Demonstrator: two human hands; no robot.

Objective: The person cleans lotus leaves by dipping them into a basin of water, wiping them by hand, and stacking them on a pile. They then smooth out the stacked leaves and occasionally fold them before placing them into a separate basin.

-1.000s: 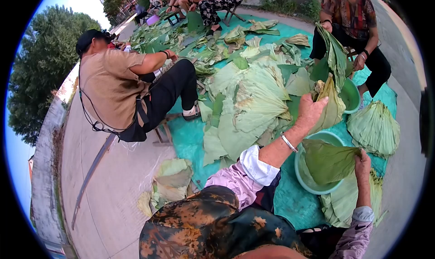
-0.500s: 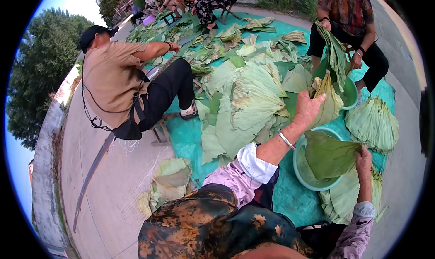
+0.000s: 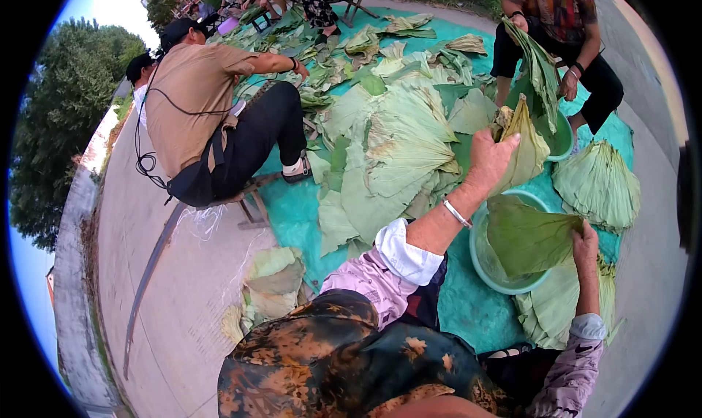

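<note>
Right of centre, the left hand is closed round a folded leaf. Lower right, the right hand pinches the edge of a flat leaf over the basin — probably best held taut, creasing along the veins.

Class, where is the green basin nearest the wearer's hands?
Head view, right of centre: green basin on the teal tarp, under the folded leaf the right hand holds.

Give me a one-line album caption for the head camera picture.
Left hand holds up a folded leaf; right hand grips a broad leaf over a green basin.
</note>
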